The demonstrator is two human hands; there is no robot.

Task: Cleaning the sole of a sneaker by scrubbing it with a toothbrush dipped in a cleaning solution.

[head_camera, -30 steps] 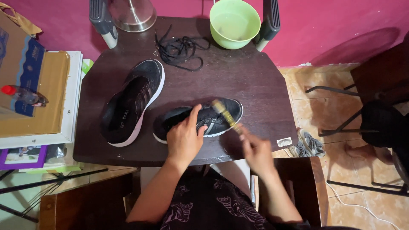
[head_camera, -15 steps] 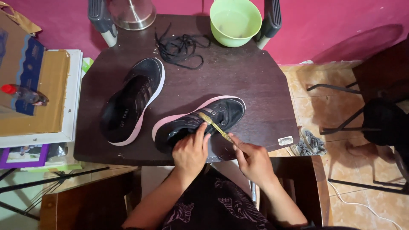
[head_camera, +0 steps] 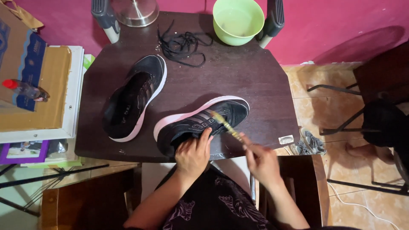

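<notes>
On the dark wooden chair seat [head_camera: 255, 72], a black sneaker with a pale pink sole [head_camera: 200, 121] lies tilted on its side. My left hand [head_camera: 192, 154] grips its heel end at the seat's front edge. My right hand [head_camera: 262, 162] holds a thin yellowish brush [head_camera: 226, 124], its head resting against the sneaker's side near the stripes. A second black sneaker [head_camera: 135, 96] sits upright to the left, unlaced. Loose black laces [head_camera: 183, 44] lie at the back of the seat.
A light green plastic bowl [head_camera: 238, 19] stands at the seat's back right and a metal pot [head_camera: 134, 10] at the back left. Cardboard and a small bottle [head_camera: 25, 89] lie on a stack at left. Dark chairs [head_camera: 379, 106] stand on the tiled floor at right.
The near sneaker has been tipped onto its side, showing its pink sole. My left hand slid from the shoe's top to its heel, and the brush moved across the side.
</notes>
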